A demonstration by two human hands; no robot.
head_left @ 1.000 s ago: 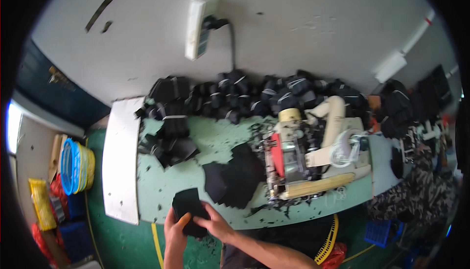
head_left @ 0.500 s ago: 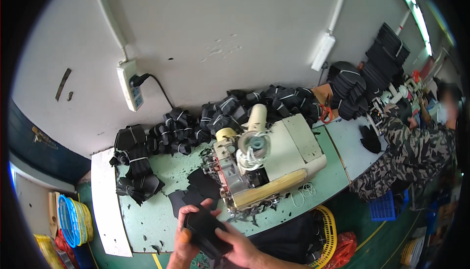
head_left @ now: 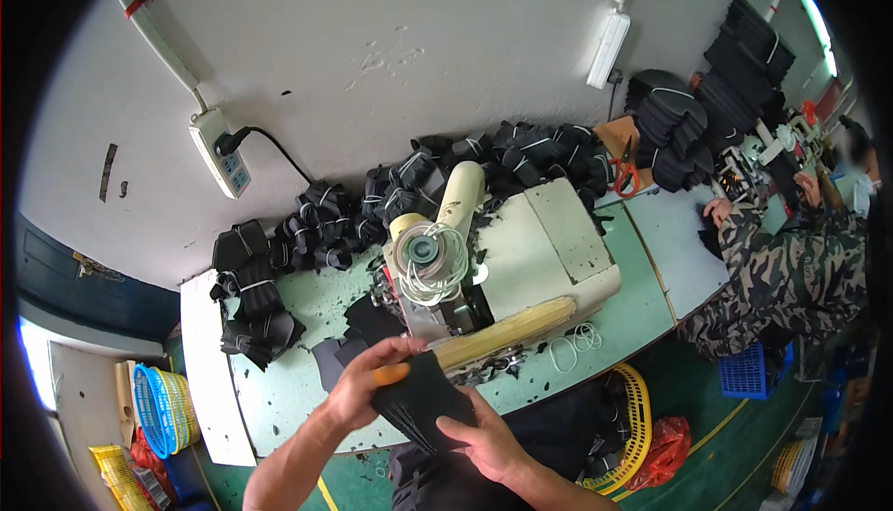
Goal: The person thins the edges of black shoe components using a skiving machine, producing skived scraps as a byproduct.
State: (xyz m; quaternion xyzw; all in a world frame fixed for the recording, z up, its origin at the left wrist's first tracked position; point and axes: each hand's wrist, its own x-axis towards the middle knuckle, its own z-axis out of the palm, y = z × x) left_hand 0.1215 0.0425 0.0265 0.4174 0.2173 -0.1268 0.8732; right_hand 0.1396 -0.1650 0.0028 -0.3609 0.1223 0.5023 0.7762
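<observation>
Held between both hands at the lower middle of the frame, over the near edge of the pale green table [head_left: 279, 390]: a stack of black pieces [head_left: 423, 401]. Probably light for its bulk, judging by the thin layers; likely soft and bendy piece by piece, firmer when pressed together. Not fragile, by the look of it; more apt to fan out or slip layer over layer than to break. Best gripped through the full thickness near two opposite edges, with thumbs on the upper face and fingers underneath, to keep the layers flush. Left hand [head_left: 358, 390] half curled at the stack's upper left edge, with an orange finger cover [head_left: 391, 374] against it; cannot tell how firmly pinched. Right hand [head_left: 491, 441] wrapped round the lower right side, with the thumb over the face and the other fingers mostly hidden behind. In looks: dull black, flat-faced, roughly four-sided, with layers showing as fine ridges along the lower left edge, slightly splayed there. Exact material not readable. Just beyond the left hand: loose black pieces [head_left: 372, 318], beside the cream sewing machine [head_left: 521, 260] at mid-frame. Right of the hands, lower down: a yellow basket [head_left: 640, 418] with dark stuff inside.
</observation>
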